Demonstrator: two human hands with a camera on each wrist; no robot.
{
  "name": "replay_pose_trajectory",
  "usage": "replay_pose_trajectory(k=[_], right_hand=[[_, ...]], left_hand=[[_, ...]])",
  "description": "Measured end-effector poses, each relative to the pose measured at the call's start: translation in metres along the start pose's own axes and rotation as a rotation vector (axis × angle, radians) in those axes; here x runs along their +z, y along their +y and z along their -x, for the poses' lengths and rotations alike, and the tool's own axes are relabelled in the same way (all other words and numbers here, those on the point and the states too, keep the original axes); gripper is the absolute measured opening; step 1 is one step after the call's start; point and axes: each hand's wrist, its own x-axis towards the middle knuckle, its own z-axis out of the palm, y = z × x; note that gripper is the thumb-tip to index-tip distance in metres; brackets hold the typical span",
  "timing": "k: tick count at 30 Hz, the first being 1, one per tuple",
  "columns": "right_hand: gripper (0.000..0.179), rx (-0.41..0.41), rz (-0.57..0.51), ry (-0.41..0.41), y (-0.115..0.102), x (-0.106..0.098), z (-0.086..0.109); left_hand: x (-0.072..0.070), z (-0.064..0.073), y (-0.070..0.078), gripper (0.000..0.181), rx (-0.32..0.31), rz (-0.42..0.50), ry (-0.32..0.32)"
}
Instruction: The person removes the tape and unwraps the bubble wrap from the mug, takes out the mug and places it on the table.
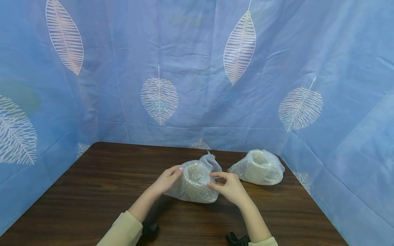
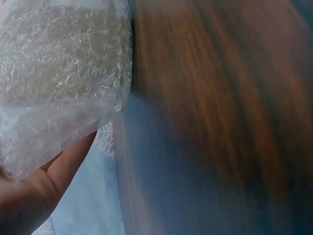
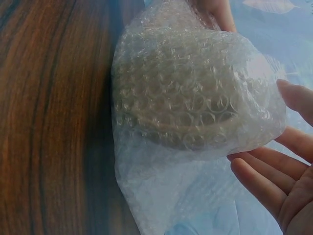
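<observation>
A bubble-wrapped bundle (image 1: 197,193) stands on the table between the two hands. Through the clear plastic shows a beige, rounded item with a hollow in its top; its exact kind is hard to tell. My left hand (image 1: 167,180) holds the bundle's left end, where loose wrap lies between thumb and fingers. At the right side, my right hand (image 1: 230,188) touches the wrap with spread, fairly straight fingers. Its thumb is near the bundle's upper edge in the right wrist view. A loose flap of bubble wrap (image 1: 212,162) sticks up at the back.
A second bubble-wrapped bundle (image 1: 261,171) sits behind and to the right, near the table's far right corner. The dark wooden table (image 1: 92,191) is bordered by a blue leaf-patterned curtain (image 1: 191,102) at the back and sides.
</observation>
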Motion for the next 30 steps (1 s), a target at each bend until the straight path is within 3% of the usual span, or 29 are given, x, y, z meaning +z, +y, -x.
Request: replay_pose_trajectory(k=[6,11,15,30], right_hand=[[0.038,-0.007,0.009,0.001,0.000,0.000,0.001],[0.038,-0.012,0.015,0.004,0.000,0.000,0.002],[0.038,-0.028,0.020,0.001,0.001,0.000,0.001],[0.038,-0.023,-0.004,-0.006,0.001,0.001,0.001]], left_hand=[[-0.003,-0.006,-0.002,0.063,-0.062,0.035,0.003],[-0.007,-0.013,-0.007,0.074,-0.173,0.113,0.043],[-0.011,-0.015,-0.011,0.074,-0.223,0.146,0.065],[-0.018,-0.030,-0.025,0.064,-0.276,0.189,0.082]])
